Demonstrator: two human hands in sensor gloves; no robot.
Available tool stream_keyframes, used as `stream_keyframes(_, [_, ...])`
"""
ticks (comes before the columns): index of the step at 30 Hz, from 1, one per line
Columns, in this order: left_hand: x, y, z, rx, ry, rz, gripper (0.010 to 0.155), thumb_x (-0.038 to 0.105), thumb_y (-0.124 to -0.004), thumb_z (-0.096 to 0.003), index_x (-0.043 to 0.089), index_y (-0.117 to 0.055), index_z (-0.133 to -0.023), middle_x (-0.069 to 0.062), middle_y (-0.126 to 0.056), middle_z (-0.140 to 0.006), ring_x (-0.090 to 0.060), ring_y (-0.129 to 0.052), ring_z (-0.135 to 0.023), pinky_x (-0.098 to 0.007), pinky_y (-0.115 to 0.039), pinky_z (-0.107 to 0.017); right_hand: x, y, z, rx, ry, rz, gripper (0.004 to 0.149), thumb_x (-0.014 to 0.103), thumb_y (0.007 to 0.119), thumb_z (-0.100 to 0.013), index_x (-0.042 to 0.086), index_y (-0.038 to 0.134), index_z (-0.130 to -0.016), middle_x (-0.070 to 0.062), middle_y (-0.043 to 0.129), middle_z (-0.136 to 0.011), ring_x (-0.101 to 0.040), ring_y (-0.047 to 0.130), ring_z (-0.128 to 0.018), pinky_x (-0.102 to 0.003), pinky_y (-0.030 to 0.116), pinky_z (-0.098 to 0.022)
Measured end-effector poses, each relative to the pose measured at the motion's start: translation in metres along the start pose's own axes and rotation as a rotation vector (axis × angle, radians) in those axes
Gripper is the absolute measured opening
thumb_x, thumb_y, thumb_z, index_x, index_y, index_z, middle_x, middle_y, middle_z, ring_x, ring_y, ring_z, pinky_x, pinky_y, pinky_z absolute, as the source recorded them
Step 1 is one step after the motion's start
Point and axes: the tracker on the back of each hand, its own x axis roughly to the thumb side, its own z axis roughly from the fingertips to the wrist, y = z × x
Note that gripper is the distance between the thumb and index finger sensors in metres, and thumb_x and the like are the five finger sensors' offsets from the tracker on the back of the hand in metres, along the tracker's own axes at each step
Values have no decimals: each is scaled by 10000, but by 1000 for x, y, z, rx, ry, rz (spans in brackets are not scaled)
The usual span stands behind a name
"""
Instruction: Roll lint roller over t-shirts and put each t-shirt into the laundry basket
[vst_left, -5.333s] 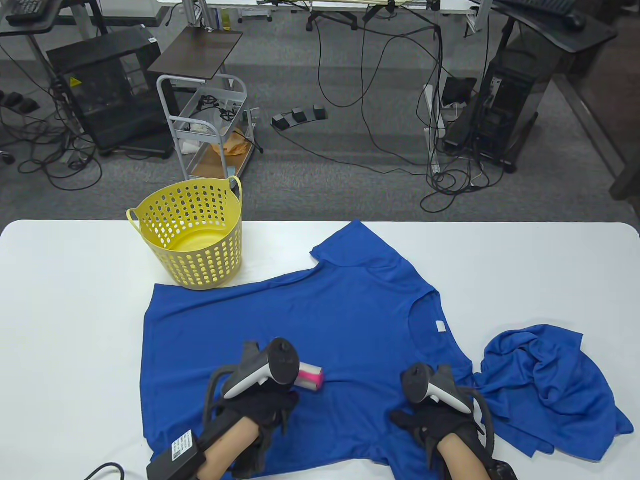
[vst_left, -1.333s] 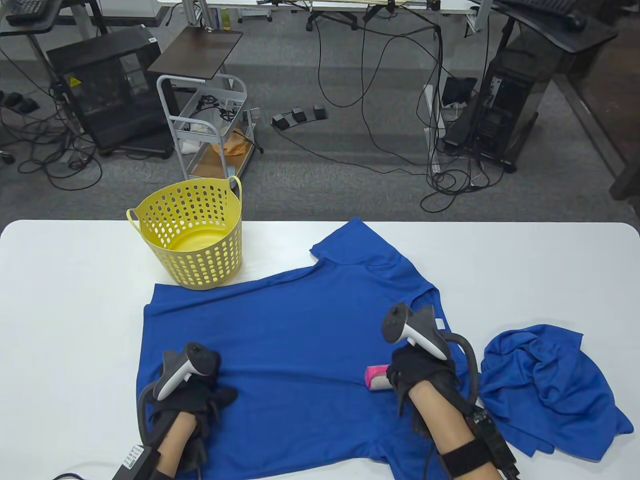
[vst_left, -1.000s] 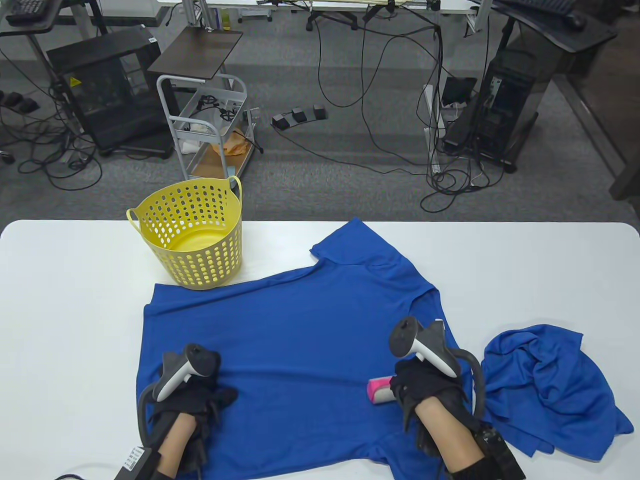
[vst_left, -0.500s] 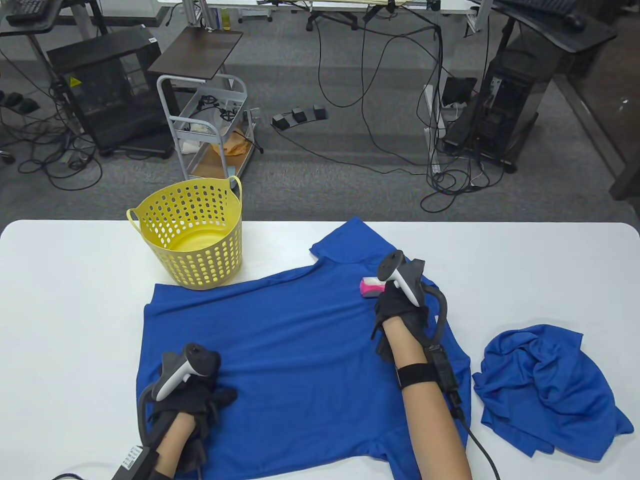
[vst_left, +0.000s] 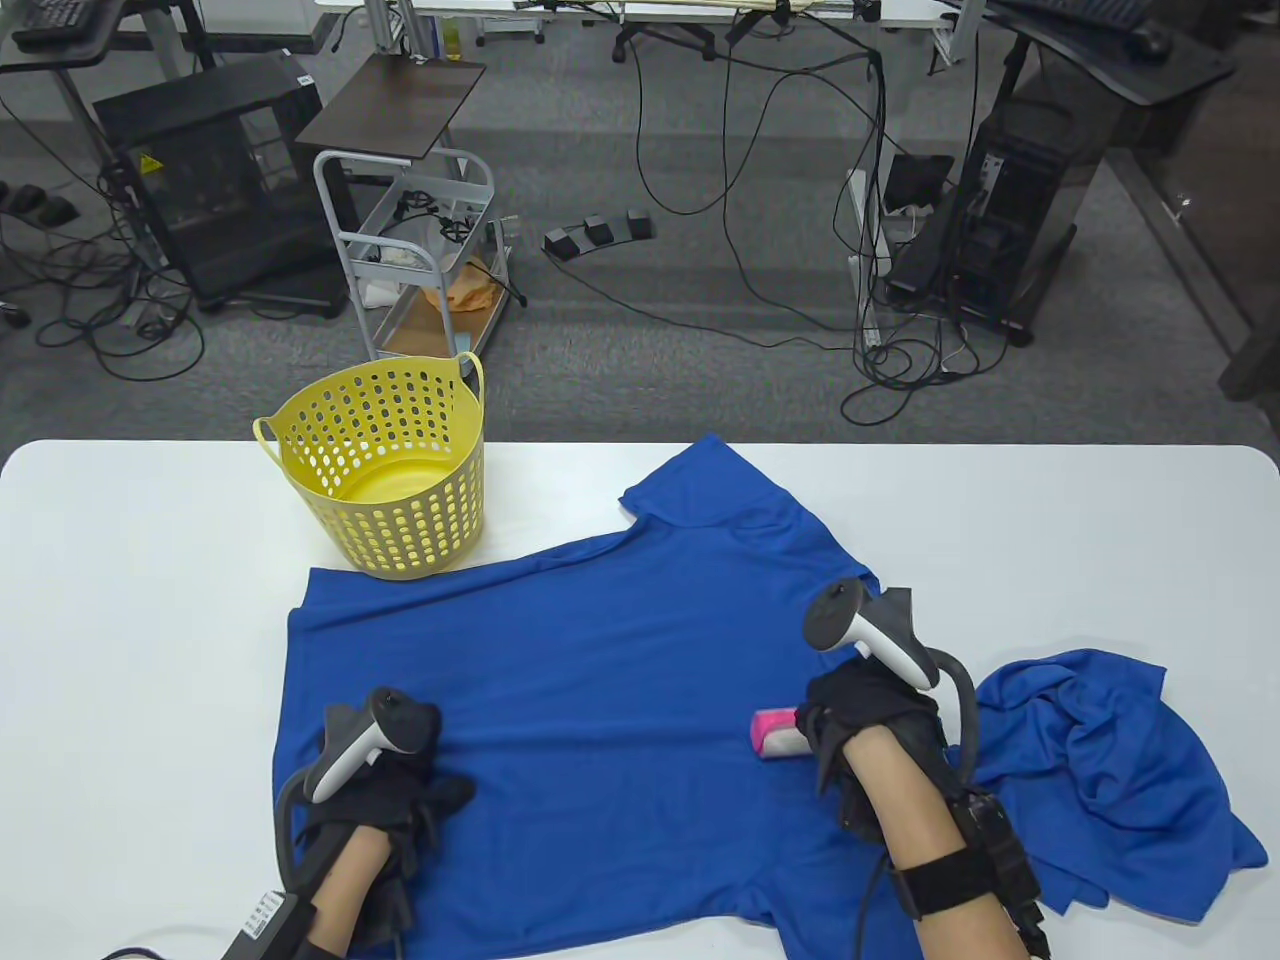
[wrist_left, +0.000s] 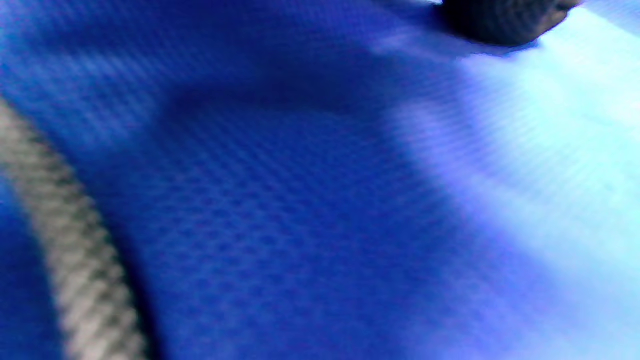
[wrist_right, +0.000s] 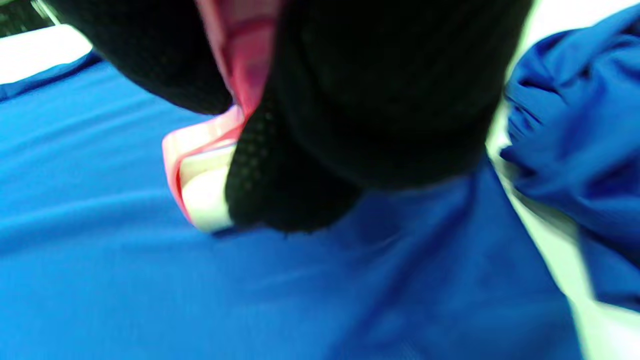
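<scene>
A blue t-shirt (vst_left: 600, 680) lies spread flat across the white table (vst_left: 120, 620). My right hand (vst_left: 860, 715) grips a pink lint roller (vst_left: 778, 732) whose white roll rests on the shirt near its right side; in the right wrist view the roller (wrist_right: 205, 165) pokes out below my gloved fingers (wrist_right: 350, 100). My left hand (vst_left: 400, 790) presses flat on the shirt's lower left part. A second blue t-shirt (vst_left: 1100, 770) lies crumpled at the right. The yellow laundry basket (vst_left: 385, 470) stands empty at the back left, touching the flat shirt's hem.
The left wrist view shows only blurred blue cloth (wrist_left: 300, 200) and a grey cable (wrist_left: 75, 270). Beyond the table's far edge are a metal cart (vst_left: 420, 250), floor cables and computer towers (vst_left: 1010, 220). Bare white table lies left of the shirt and at the back right.
My right hand rolled the lint roller up to the shirt's shoulder and has drawn it back down toward me. Earlier the left hand held the roller. The left hand has stayed still lately.
</scene>
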Motion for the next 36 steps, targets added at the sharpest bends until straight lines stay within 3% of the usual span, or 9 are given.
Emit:
stream_keyframes(6, [0,0,0,5,-1,-1,843,688,-562,-457,502,42,-1014,35,187,-1081,-483,167,-984,-789,-133,-643,5,0,-17,-119,27,-50,490,407,693,-555,237,574,-998,-90,951,-736,-124,1034,-328,-186,927,-154])
stream_keyframes(11, [0,-1,0,8,-3,-3,843,689,-559,-456,499,43,-1015,29,187,-1082,-484,168,-985,-790,-132,-643,16,-13,-74,-219,130,-196,511,390,652,-563,290,443,-1019,-106,883,-830,-230,1018,-525,-313,944,-331])
stream_keyframes(15, [-2,-1,0,12,-13,9,838,682,-569,-462,500,30,-1020,37,179,-1085,-478,166,-985,-786,-128,-638,25,-21,-105,-198,167,-316,546,367,647,-568,315,353,-1025,-131,819,-890,-293,975,-634,-417,904,-440])
stream_keyframes(20, [-2,0,0,13,-8,-3,841,683,-573,-459,496,23,-1023,39,165,-1093,-479,150,-998,-785,-142,-652,32,-22,-123,-105,161,-122,690,331,678,-556,381,156,-1005,-62,694,-973,-236,891,-758,-392,843,-573])
stream_keyframes(24, [-3,5,1,8,-25,5,844,667,-610,-473,484,-12,-1040,35,129,-1109,-480,119,-1013,-781,-161,-667,27,-13,-113,-207,123,-199,677,304,681,-542,367,193,-1007,-93,694,-976,-257,893,-747,-411,844,-550])
stream_keyframes(28, [-14,21,8,72,-68,84,797,617,-645,-488,406,-186,-1104,43,-76,-1179,-445,-40,-1083,-747,-257,-710,16,-4,-94,-273,-22,-246,639,277,680,-531,345,268,-1015,-104,701,-950,-255,880,-710,-431,822,-550])
stream_keyframes(32, [-35,48,24,11,-285,392,776,588,-651,-505,326,-268,-1127,-40,-200,-1193,-481,-216,-1103,-707,-398,-729,12,5,-64,-347,-222,-309,633,268,679,-525,320,290,-1022,-116,694,-951,-254,880,-690,-428,824,-526])
stream_keyframes(34, [-40,60,40,51,-384,591,746,534,-686,-513,292,-338,-1127,-48,-293,-1195,-467,-271,-1116,-692,-393,-740,17,12,-44,-380,-312,-357,634,258,682,-524,307,297,-1025,-127,689,-954,-260,877,-685,-432,823,-520])
stream_keyframes(36, [-33,70,60,126,-471,626,697,490,-701,-520,277,-415,-1118,-55,-392,-1185,-434,-372,-1126,-661,-423,-755,27,20,-22,-414,-430,-384,637,254,679,-524,291,291,-1027,-137,670,-972,-260,871,-692,-433,821,-522])
